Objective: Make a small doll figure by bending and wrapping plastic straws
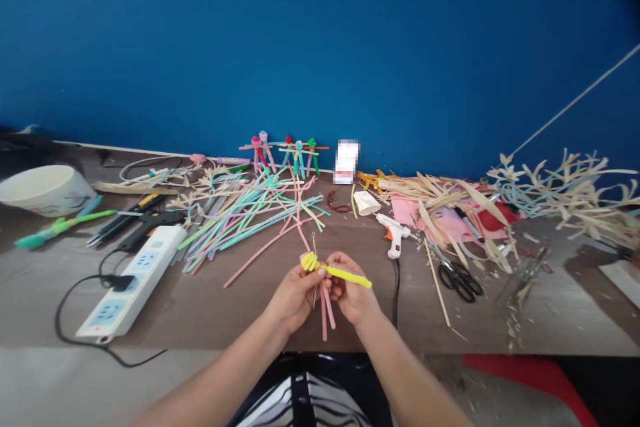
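Close in front of me, my left hand (296,293) is closed in a pinch on a small pipe cleaner figure. Yellow pipe cleaner (310,261) is wound in loops at its top. Two pink pipe cleaner ends (327,313) hang below the fingers, and a thin wire runs upright through the work. My right hand (354,293) is closed against the same piece, pinching at the yellow pipe cleaner, whose fuzzy free end (356,277) sticks out to the right across the fingers. The fingers partly hide the middle of the figure.
Loose pastel pipe cleaners (250,213) spread left of centre, with small pipe cleaner figures (299,155) behind. A power strip (135,283) and white bowl (47,188) stand left. Rightward lie a white glue gun (395,233), black-handled scissors (459,280) and dried husk strips (425,190).
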Demonstrator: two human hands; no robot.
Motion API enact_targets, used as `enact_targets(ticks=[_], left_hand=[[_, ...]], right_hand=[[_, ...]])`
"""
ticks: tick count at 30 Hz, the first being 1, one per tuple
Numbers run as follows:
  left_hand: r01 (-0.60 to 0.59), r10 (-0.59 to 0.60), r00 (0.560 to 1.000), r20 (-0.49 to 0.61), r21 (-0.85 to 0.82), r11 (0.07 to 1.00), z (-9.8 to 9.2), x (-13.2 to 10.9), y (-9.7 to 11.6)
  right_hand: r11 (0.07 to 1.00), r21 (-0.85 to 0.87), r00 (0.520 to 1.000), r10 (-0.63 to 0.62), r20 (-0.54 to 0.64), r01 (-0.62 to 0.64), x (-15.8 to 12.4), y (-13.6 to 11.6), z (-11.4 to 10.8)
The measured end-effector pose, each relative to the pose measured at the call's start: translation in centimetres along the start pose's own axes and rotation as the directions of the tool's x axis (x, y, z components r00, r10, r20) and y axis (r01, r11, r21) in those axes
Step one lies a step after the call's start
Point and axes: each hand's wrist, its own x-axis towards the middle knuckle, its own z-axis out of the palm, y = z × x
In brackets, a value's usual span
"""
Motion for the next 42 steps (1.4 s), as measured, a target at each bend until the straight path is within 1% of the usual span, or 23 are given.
enact_targets(ticks=[4,6,8,11,13,16,19,21,25,27,28,29,30,31,32,34,35,36,37,38,39,40,42], left_hand=[[-0.012,0.008,0.998,-0.058,-0.074,0.997,0.3,0.1,-0.2],[-0.028,0.024,0.998,-0.061,-0.064,0.998,0.5,0.0,-0.2],[-0.053,0.052,0.998,-0.042,-0.037,0.998,0.6,0.0,-0.3],[-0.119,0.12,0.992,-0.038,0.026,0.993,0.6,0.1,-0.5],[-0.191,0.198,0.975,-0.102,0.075,0.979,0.4,0.2,-0.6],[-0.279,0.307,0.933,-0.19,0.162,0.947,0.1,0.5,-0.8],[-0.318,0.37,0.912,-0.179,0.261,0.911,-0.2,0.6,-1.0],[-0.337,0.404,0.9,-0.166,0.322,0.885,-0.3,0.6,-1.1],[-0.337,0.418,0.89,-0.183,0.354,0.872,-0.2,0.7,-0.9],[-0.307,0.379,0.899,-0.219,0.301,0.903,-0.1,0.8,-0.7],[-0.282,0.345,0.907,-0.241,0.261,0.923,0.0,0.9,-0.6],[-0.254,0.307,0.916,-0.26,0.219,0.942,0.0,0.9,-0.4],[-0.228,0.271,0.923,-0.274,0.179,0.957,-0.1,0.9,-0.3],[-0.203,0.237,0.93,-0.279,0.148,0.968,-0.1,0.9,-0.2],[-0.181,0.21,0.936,-0.281,0.127,0.975,-0.2,0.9,-0.1],[-0.147,0.172,0.945,-0.277,0.109,0.983,-0.3,0.8,-0.1],[-0.133,0.157,0.948,-0.276,0.104,0.986,-0.4,0.9,-0.1],[-0.119,0.143,0.951,-0.276,0.101,0.988,-0.5,0.9,-0.2],[-0.106,0.129,0.952,-0.279,0.096,0.99,-0.6,0.9,-0.3],[-0.095,0.117,0.951,-0.286,0.09,0.991,-0.6,0.9,-0.3],[-0.084,0.104,0.95,-0.296,0.081,0.993,-0.7,1.0,-0.4],[-0.072,0.09,0.948,-0.306,0.07,0.995,-0.7,1.0,-0.5],[-0.056,0.068,0.945,-0.32,0.049,0.997,-0.7,1.0,-0.6]], right_hand=[[0.993,-0.078,0.995,-0.094,-0.038,0.091,-0.2,0.2,0.1],[0.98,-0.131,0.986,-0.158,-0.055,0.149,-0.3,0.4,0.0],[0.973,-0.159,0.983,-0.176,-0.055,0.166,-0.3,0.6,-0.1],[0.979,-0.153,0.989,-0.141,-0.044,0.133,-0.4,0.9,-0.3],[0.983,-0.144,0.991,-0.125,-0.047,0.117,-0.5,0.9,-0.3],[0.988,-0.133,0.997,-0.079,-0.02,0.076,-0.8,0.7,-0.3],[0.995,-0.097,1.0,0.007,0.025,-0.004,-1.2,0.3,-0.2],[0.996,-0.069,0.998,0.054,0.026,-0.052,-1.4,0.0,-0.1],[0.994,-0.066,0.996,0.091,0.0,-0.09,-1.7,-0.2,-0.1],[0.988,-0.145,0.999,0.05,-0.02,-0.052,-1.8,0.0,-0.4],[0.973,-0.232,0.999,0.005,-0.036,-0.013,-2.0,0.2,-0.5],[0.934,-0.354,0.997,-0.061,-0.048,0.04,-2.2,0.3,-0.7],[0.859,-0.501,0.988,-0.15,-0.048,0.106,-2.4,0.5,-0.9],[0.737,-0.651,0.967,-0.254,-0.019,0.181,-2.7,0.5,-1.0],[0.572,-0.778,0.932,-0.358,0.049,0.26,-3.0,0.5,-1.1],[0.192,-0.9,0.824,-0.509,0.25,0.392,-3.6,0.0,-1.1],[0.019,-0.907,0.766,-0.542,0.344,0.421,-3.8,-0.3,-1.0],[-0.129,-0.896,0.725,-0.544,0.422,0.424,-3.9,-0.8,-0.8],[-0.248,-0.879,0.708,-0.523,0.475,0.407,-3.9,-1.3,-0.6],[-0.341,-0.861,0.712,-0.488,0.505,0.378,-3.9,-1.8,-0.3],[-0.414,-0.841,0.731,-0.443,0.519,0.347,-3.7,-2.2,-0.1],[-0.47,-0.821,0.755,-0.395,0.524,0.324,-3.6,-2.5,0.1],[-0.542,-0.785,0.789,-0.322,0.523,0.299,-3.2,-2.9,0.3]])
